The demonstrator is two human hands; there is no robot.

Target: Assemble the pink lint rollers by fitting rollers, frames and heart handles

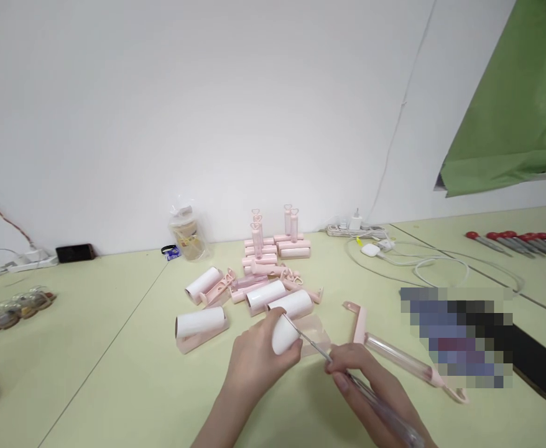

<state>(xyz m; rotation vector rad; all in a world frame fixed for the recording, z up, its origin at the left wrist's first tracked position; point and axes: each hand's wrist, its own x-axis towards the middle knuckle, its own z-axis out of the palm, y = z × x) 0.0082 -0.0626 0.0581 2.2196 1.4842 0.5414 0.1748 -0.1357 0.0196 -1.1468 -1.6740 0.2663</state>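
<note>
Close in front of me, my left hand (264, 345) is wrapped around a white lint roller roll (284, 336). My right hand (364, 379) grips a screwdriver (317, 350) with a thin metal shaft and a clear handle. The shaft's tip meets the upper edge of the white roll. To the right of the roll lies a translucent pink cover (311, 333), partly hidden by the hands. Beyond my right hand rests a pink lint roller handle (397, 356) with a clear tube and a loop at its end. More white rolls (201, 322) lie behind and to the left.
Pink roller parts (263, 270) are heaped near the wall, several standing upright. A bagged cup (186, 233) stands left of them. At right are a phone (534, 358), white cables (417, 264) and several red-topped tools (510, 239). Another phone (75, 252) leans far left.
</note>
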